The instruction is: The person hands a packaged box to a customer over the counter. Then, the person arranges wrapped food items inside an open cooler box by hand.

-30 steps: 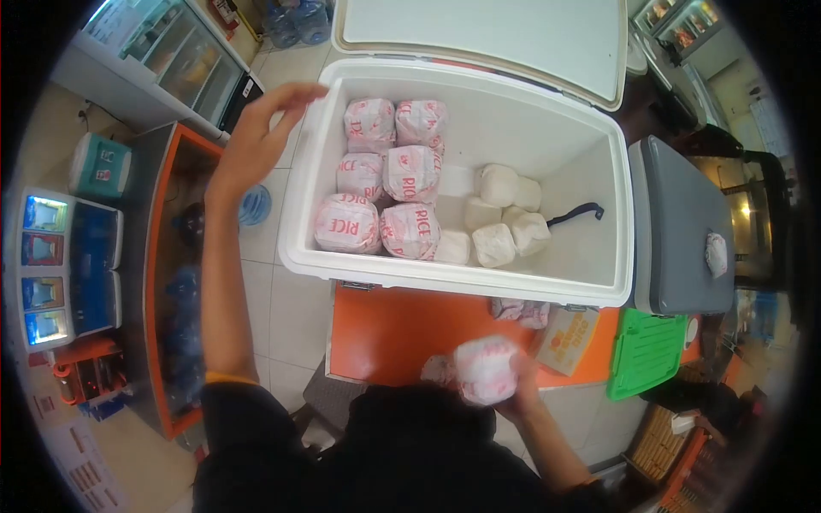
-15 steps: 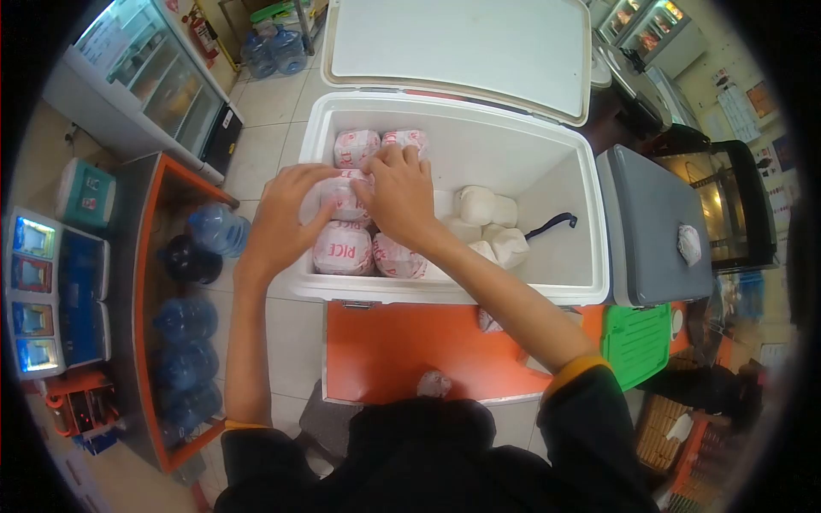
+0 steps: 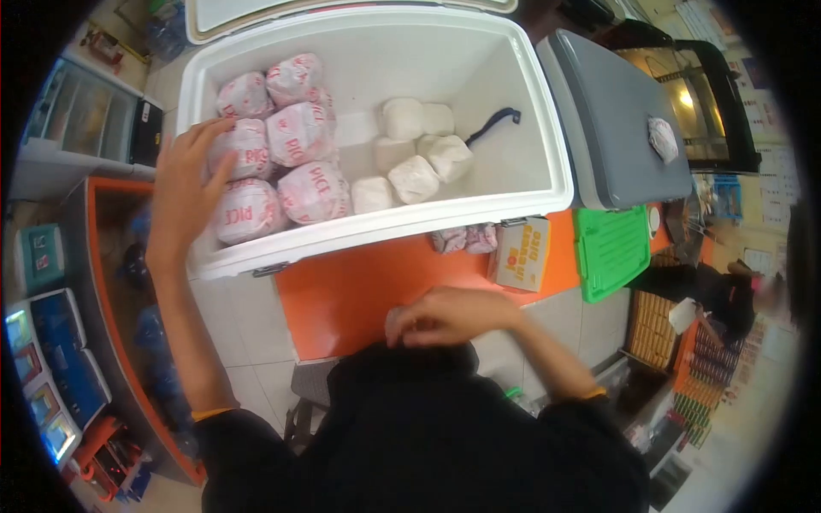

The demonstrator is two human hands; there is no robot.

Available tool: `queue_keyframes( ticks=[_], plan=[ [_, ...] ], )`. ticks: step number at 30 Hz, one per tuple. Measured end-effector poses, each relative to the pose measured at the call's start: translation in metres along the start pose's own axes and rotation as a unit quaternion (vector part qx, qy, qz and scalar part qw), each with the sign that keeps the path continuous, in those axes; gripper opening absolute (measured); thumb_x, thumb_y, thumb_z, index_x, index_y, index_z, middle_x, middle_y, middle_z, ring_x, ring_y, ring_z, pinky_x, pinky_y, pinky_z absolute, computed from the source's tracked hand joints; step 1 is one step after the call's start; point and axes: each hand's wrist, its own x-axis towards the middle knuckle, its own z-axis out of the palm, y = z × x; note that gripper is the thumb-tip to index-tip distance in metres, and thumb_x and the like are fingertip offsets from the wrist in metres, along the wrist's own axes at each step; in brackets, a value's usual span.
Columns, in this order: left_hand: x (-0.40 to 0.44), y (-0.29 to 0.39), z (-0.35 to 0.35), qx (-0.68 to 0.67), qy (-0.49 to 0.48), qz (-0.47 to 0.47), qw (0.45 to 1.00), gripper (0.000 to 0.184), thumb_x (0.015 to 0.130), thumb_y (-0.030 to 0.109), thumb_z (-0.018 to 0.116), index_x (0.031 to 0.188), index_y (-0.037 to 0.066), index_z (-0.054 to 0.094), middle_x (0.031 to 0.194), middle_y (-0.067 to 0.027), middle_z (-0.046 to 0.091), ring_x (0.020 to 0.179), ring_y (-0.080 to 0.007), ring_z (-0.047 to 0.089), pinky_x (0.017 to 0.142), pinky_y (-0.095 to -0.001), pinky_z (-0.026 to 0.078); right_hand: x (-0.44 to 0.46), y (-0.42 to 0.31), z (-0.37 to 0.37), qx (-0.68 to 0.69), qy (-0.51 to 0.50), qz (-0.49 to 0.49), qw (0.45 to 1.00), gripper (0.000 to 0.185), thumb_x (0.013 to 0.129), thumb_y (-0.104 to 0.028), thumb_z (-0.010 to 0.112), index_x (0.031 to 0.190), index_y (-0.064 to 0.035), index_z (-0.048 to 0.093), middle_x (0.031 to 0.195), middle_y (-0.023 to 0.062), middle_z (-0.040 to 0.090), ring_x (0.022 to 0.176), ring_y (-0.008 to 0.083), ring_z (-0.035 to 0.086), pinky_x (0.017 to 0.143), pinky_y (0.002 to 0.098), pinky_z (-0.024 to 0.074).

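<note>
Inside a white cooler box (image 3: 376,244), several paper-wrapped rice packs with red "RICE" print are stacked at the left end. My left hand (image 3: 184,175) rests over the left wall, fingers and thumb spread against the side of one wrapped rice pack (image 3: 251,152). Over the near edge of the orange table, my right hand (image 3: 453,315) has its fingers curled round another wrapped pack, mostly hidden behind the hand. Several plain white wrapped packs (image 3: 415,178) sit in the middle of the cooler, beside a dark-handled utensil (image 3: 493,125).
On the orange table (image 3: 329,299) are a yellow-and-white carton (image 3: 522,254) and small wrapped packs (image 3: 464,238). A green lid (image 3: 611,252) lies to the right. One wrapped pack (image 3: 661,139) sits on a grey cooler (image 3: 607,111). Another person (image 3: 727,295) is at far right.
My right hand has left the stacked packs in the cooler and moved down to the pack at the table edge. The left hand stays at the stack. My view has shifted.
</note>
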Motion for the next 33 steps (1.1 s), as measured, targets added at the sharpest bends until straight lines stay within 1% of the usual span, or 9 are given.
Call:
queue_keyframes(
  ticks=[2, 4, 8, 14, 19, 20, 23, 29, 33],
  plan=[
    [0.002, 0.002, 0.002, -0.021, 0.037, 0.008, 0.999, 0.034, 0.085, 0.014, 0.057, 0.118, 0.01, 0.058, 0.12, -0.0119, 0.058, 0.116, -0.0308, 0.05, 0.104, -0.0441, 0.032, 0.026, 0.117, 0.066, -0.125, 0.197, 0.131, 0.963, 0.046, 0.081, -0.017, 0.063, 0.125, -0.0128, 0.054, 0.12, 0.0152, 0.056, 0.11, 0.0296, 0.056, 0.088, 0.0423, 0.0484],
    [0.004, 0.005, 0.007, -0.025, 0.064, 0.006, 0.998, 0.033, 0.085, 0.012, 0.056, 0.118, 0.01, 0.058, 0.12, -0.0124, 0.058, 0.115, -0.0316, 0.05, 0.103, -0.043, 0.033, 0.052, 0.2, 0.119, -0.322, 0.254, 0.058, 0.91, 0.057, 0.077, -0.022, 0.067, 0.131, -0.0163, 0.048, 0.129, 0.0145, 0.047, 0.123, 0.0356, 0.042, 0.098, 0.0454, 0.0413],
    [0.006, 0.003, 0.006, -0.064, 0.11, -0.009, 0.992, 0.032, 0.084, 0.008, 0.055, 0.116, 0.009, 0.059, 0.12, -0.0134, 0.058, 0.116, -0.0323, 0.049, 0.1, -0.0409, 0.036, 0.095, 0.29, 0.138, -0.367, 0.113, 0.018, 0.923, 0.056, 0.074, -0.03, 0.07, 0.125, -0.0189, 0.051, 0.126, 0.0133, 0.047, 0.122, 0.0369, 0.04, 0.099, 0.0446, 0.0392],
    [-0.009, -0.006, -0.014, -0.148, 0.158, -0.068, 0.974, 0.028, 0.088, 0.007, 0.053, 0.116, 0.006, 0.059, 0.12, -0.0126, 0.059, 0.114, -0.0274, 0.054, 0.098, -0.0355, 0.037, 0.042, 0.141, 0.076, -0.01, 0.119, 0.085, 0.989, 0.052, 0.071, -0.028, 0.077, 0.113, -0.0098, 0.052, 0.111, 0.0111, 0.057, 0.105, 0.0289, 0.055, 0.09, 0.0393, 0.0454],
    [-0.027, -0.004, -0.03, -0.215, 0.194, -0.093, 0.953, 0.024, 0.086, 0.004, 0.053, 0.109, 0.003, 0.06, 0.111, -0.013, 0.06, 0.107, -0.0279, 0.057, 0.095, -0.0343, 0.041, 0.015, -0.061, -0.004, -0.002, 0.318, -0.167, 0.933, 0.059, 0.065, -0.028, 0.083, 0.108, -0.0068, 0.048, 0.091, 0.0088, 0.059, 0.085, 0.0154, 0.059, 0.078, 0.0323, 0.0478],
    [-0.026, -0.001, -0.033, -0.233, 0.197, -0.093, 0.948, 0.023, 0.086, 0.004, 0.053, 0.108, 0.002, 0.06, 0.109, -0.0126, 0.061, 0.106, -0.0262, 0.057, 0.095, -0.0335, 0.041, 0.017, -0.11, -0.027, 0.032, 0.335, -0.092, 0.937, 0.063, 0.064, -0.029, 0.084, 0.11, -0.0066, 0.046, 0.093, 0.0093, 0.058, 0.085, 0.0145, 0.058, 0.077, 0.0318, 0.0476],
    [-0.018, 0.0, -0.038, -0.262, 0.225, -0.099, 0.933, 0.021, 0.087, 0.005, 0.053, 0.107, 0.002, 0.06, 0.107, -0.0105, 0.062, 0.102, -0.0217, 0.058, 0.088, -0.0318, 0.043, 0.104, -0.13, -0.117, -0.119, 0.496, -0.201, 0.836, 0.063, 0.067, -0.03, 0.082, 0.112, -0.004, 0.045, 0.103, 0.0147, 0.054, 0.092, 0.0263, 0.055, 0.077, 0.0357, 0.0482],
    [-0.004, -0.026, -0.033, -0.333, 0.22, -0.132, 0.907, 0.02, 0.09, 0.008, 0.051, 0.107, 0.004, 0.061, 0.104, -0.0068, 0.065, 0.094, -0.0165, 0.058, 0.079, -0.0303, 0.044, 0.22, -0.109, -0.209, -0.196, 0.492, -0.328, 0.782, 0.056, 0.068, -0.02, 0.083, 0.109, -0.0061, 0.049, 0.107, 0.0117, 0.047, 0.103, 0.0237, 0.051, 0.083, 0.0338, 0.0465],
    [-0.004, -0.04, -0.025, -0.306, 0.195, -0.116, 0.925, 0.02, 0.088, 0.007, 0.052, 0.105, 0.004, 0.061, 0.103, -0.0089, 0.064, 0.091, -0.0211, 0.058, 0.079, -0.0315, 0.045, 0.241, -0.081, -0.223, -0.352, 0.495, -0.329, 0.723, 0.059, 0.06, -0.028, 0.086, 0.104, -0.0088, 0.051, 0.101, 0.0135, 0.045, 0.098, 0.0323, 0.048, 0.082, 0.0425, 0.0439]
  ],
)
